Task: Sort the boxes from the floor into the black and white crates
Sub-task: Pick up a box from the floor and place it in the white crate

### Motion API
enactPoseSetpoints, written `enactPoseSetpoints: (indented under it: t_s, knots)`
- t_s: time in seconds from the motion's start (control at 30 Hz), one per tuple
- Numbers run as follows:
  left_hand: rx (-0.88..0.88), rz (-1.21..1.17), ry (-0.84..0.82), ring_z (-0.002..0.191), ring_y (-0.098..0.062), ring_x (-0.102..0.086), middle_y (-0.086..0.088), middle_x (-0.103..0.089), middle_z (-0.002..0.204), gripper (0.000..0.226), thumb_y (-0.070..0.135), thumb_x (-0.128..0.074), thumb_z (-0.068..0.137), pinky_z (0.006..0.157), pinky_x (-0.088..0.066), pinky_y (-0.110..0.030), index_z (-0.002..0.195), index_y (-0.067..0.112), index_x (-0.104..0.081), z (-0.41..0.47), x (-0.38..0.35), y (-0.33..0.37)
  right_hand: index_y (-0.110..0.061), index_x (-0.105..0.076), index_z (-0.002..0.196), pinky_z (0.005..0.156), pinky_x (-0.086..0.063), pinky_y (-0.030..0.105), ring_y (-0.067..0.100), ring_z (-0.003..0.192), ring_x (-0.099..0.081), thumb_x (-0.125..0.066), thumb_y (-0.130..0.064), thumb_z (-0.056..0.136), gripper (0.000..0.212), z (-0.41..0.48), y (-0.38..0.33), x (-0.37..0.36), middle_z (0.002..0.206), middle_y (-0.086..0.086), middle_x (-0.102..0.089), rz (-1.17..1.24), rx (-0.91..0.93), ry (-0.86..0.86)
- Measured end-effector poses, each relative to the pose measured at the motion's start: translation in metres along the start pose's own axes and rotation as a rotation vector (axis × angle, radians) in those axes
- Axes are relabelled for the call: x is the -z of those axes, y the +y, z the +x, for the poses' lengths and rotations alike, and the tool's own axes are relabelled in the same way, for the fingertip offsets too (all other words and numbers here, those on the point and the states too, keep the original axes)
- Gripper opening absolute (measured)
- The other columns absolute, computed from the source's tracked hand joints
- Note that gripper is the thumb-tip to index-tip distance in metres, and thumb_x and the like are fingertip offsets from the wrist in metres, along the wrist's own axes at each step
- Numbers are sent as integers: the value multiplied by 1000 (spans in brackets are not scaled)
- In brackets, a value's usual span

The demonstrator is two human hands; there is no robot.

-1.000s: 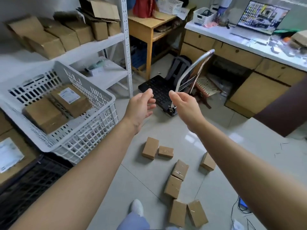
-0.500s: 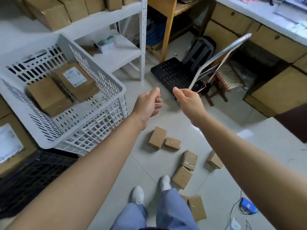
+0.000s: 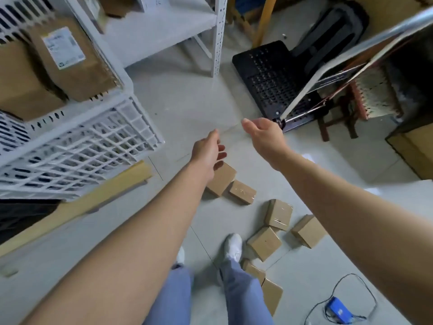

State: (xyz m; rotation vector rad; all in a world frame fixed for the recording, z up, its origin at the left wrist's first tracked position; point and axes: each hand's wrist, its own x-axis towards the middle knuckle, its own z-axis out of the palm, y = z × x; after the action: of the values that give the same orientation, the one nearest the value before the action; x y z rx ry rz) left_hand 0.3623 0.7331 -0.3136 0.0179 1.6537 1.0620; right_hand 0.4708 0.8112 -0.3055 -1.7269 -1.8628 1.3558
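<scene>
I am holding both arms out in front of me over the floor, and neither hand is gripping anything. My left hand [image 3: 207,152] is hanging loosely unclenched, thumb up and fingers [image 3: 221,155] curling slightly downward, directly above the nearest cardboard box [image 3: 221,180] without touching it. My right hand [image 3: 263,134] is reaching a little farther forward, palm turned away from me, fingers relaxed and spread, empty, with the corner of a black hand cart [image 3: 271,83] just beyond it (the fingertips themselves are hidden behind the back of the hand).

The boxes are lying scattered on the pale tiled floor [image 3: 187,102]. A second small box [image 3: 242,191] is touching the nearest one; two more [image 3: 278,214] [image 3: 264,242] are sitting near my right shoe [image 3: 233,246], another [image 3: 308,230] is lying just beside them to the right, and two flatter ones [image 3: 271,295] are partly hidden by my trouser leg.

The white crate [image 3: 79,146] is sitting to my left, tilted, already holding brown parcels, one bearing a white label [image 3: 63,48]. The black crate [image 3: 21,214] is showing only as a dark edge underneath it.
</scene>
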Motion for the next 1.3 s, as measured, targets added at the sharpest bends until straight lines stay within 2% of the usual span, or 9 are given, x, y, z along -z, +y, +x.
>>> enactPoseSetpoints:
  t_s: [0.07,0.2,0.37,0.57,0.7,0.83,0.9,1.13,1.3]
  knots:
    - [86,-18,44,81,-24,-60,-7,-60,89,28,39,-47,94,78,-50,-36,89,12,-54,40,-11,-27,-11,-63,101,64,-38,25,15,71,-54,-52,-49,92,41,29,36,-16,73,-7,-56,-45,-34,-39]
    - [221,-29,125,81,-26,-60,-7,-61,86,28,38,-48,93,87,-49,-41,89,11,-53,130,-19,-88,-6,-56,124,78,-38,26,24,100,-56,-49,-52,92,56,88,112,-60,108,7,-61,-141,-92,-124]
    - [331,-52,215,82,-26,-58,-7,-57,84,27,36,-53,91,80,-49,-38,88,10,-54,243,-14,-177,-8,-45,135,102,-38,35,27,124,-48,-50,-51,92,61,157,210,-127,138,10,-50,-202,-141,-179]
    - [405,-76,302,69,-21,-53,-6,-54,86,25,38,-52,94,55,-42,-27,106,16,-48,354,-12,-271,-8,-41,138,100,-38,35,29,126,-45,-50,-55,91,67,227,317,-212,141,11,-45,-343,-131,-211]
    - [450,-84,355,108,-31,-53,-7,-51,125,43,41,-53,93,91,-42,-39,127,16,-45,410,-9,-322,-9,-41,139,101,-40,38,30,127,-44,-49,-57,90,69,262,376,-259,141,12,-45,-392,-155,-228]
    - [537,-188,271,65,-19,-56,0,-59,88,28,47,-53,92,54,-49,-28,97,20,-52,443,-6,-350,-9,-38,139,102,-38,37,31,128,-41,-46,-57,91,69,287,415,-285,141,13,-44,-390,-249,-271]
    - [535,-223,242,70,-18,-59,-1,-64,89,31,50,-53,91,53,-48,-30,102,21,-56,451,-5,-357,-8,-41,137,100,-36,34,31,126,-43,-45,-59,91,69,291,427,-290,139,14,-46,-321,-307,-326]
    - [477,-201,261,97,-28,-65,-7,-66,113,48,55,-53,89,85,-54,-50,120,19,-59,418,-7,-323,-7,-42,136,107,-34,44,33,126,-43,-43,-60,91,70,262,390,-256,137,14,-46,-207,-360,-314]
    - [358,-96,267,98,-30,-63,-6,-65,115,45,55,-53,87,82,-53,-44,116,21,-59,355,-27,-225,-7,-44,132,105,-36,44,33,125,-43,-40,-61,91,67,236,305,-176,134,14,-48,-168,-328,-183]
